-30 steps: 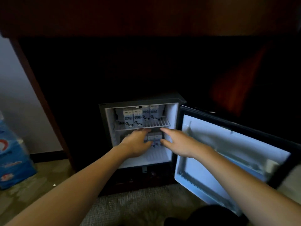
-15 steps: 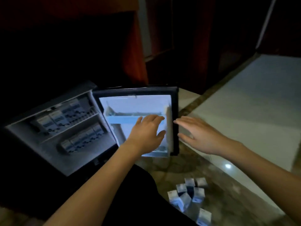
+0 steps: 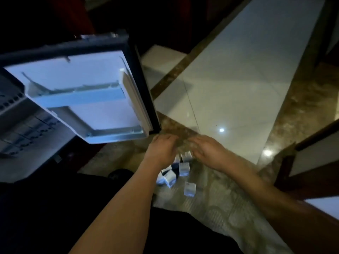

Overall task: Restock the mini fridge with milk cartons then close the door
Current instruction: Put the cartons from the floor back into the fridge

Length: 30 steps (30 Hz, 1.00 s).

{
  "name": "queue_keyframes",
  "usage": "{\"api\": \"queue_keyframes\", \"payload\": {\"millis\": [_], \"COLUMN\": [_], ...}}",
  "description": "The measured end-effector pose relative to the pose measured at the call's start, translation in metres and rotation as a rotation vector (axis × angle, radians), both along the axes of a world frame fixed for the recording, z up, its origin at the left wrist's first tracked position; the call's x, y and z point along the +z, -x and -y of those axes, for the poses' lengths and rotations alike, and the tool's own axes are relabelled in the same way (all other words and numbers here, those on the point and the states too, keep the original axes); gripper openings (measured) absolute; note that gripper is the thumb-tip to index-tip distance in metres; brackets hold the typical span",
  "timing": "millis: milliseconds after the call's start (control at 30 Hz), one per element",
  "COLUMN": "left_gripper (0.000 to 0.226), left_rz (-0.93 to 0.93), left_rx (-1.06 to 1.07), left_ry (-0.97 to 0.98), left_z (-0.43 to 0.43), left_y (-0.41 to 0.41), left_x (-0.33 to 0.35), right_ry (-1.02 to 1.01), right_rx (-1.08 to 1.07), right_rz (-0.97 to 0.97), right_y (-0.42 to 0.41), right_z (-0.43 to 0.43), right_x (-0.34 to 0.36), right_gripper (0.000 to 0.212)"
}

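Several small white-and-blue milk cartons (image 3: 184, 169) lie loose on the floor to the right of the mini fridge (image 3: 22, 129). My left hand (image 3: 161, 151) and my right hand (image 3: 207, 149) hover side by side just above the pile, fingers relaxed and holding nothing. The fridge door (image 3: 88, 92) stands wide open, its white inner shelf bare. Rows of cartons fill the fridge's two shelves (image 3: 27, 131) at the far left.
A pale tiled floor (image 3: 229, 79) with dark marbled borders stretches ahead. Dark wooden furniture (image 3: 311, 156) stands at the right. My dark-clothed legs (image 3: 55, 208) fill the lower left.
My view swung right from the fridge interior to the floor. Both hands left the lower shelf, passed the open door and came down over the loose cartons.
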<state>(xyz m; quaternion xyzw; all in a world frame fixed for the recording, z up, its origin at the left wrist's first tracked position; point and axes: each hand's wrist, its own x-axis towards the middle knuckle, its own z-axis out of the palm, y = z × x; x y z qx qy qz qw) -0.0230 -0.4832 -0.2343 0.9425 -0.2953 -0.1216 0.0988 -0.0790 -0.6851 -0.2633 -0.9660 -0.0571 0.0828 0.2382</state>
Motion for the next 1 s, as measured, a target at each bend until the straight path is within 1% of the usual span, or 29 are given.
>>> {"api": "queue_keyframes", "payload": {"millis": [67,133,200,300,400,500,600,700,767,900,1000], "left_gripper": [0.045,0.047,0.045,0.046,0.045,0.044,0.047,0.047,0.046,0.044,0.048], "left_rz": [-0.063,-0.105,-0.124,-0.142,-0.166,-0.217,-0.276,-0.318,-0.327,-0.33,-0.338], "left_rx": [0.009,0.01,0.009,0.001,0.008,0.032,0.046,0.054,0.055,0.041,0.049], "left_ry": [-0.058,-0.087,-0.07,-0.066,-0.071,-0.122,-0.208,-0.24,-0.247,-0.233,-0.186], "left_z": [-0.003,-0.002,0.003,0.008,0.006,0.004,0.001,-0.001,0.0,0.004,0.006], "left_y": [0.008,0.013,0.014,0.014,0.013,0.015,0.019,0.019,0.019,0.02,0.017], "left_x": [-0.019,-0.031,-0.039,-0.048,-0.052,-0.05,-0.051,-0.051,-0.052,-0.054,-0.054], "right_ry": [-0.021,-0.034,-0.037,-0.026,-0.022,-0.004,-0.004,-0.025,-0.082,-0.204,-0.236], "right_rx": [-0.006,-0.021,-0.029,-0.016,0.016,0.03,0.009,-0.038,-0.071,-0.136,-0.158], "right_rz": [-0.046,-0.073,-0.096,-0.198,-0.308,-0.348,-0.383,-0.424,-0.421,-0.347,-0.215], "right_y": [0.01,0.024,0.035,0.05,0.058,0.062,0.061,0.06,0.059,0.055,0.047], "right_z": [-0.004,-0.01,-0.017,-0.022,-0.027,-0.029,-0.031,-0.034,-0.033,-0.025,-0.019], "right_x": [-0.028,-0.048,-0.068,-0.1,-0.12,-0.133,-0.15,-0.153,-0.148,-0.125,-0.088], "right_gripper": [0.047,0.039,0.036,0.032,0.042,0.047,0.042,0.036,0.035,0.03,0.033]}}
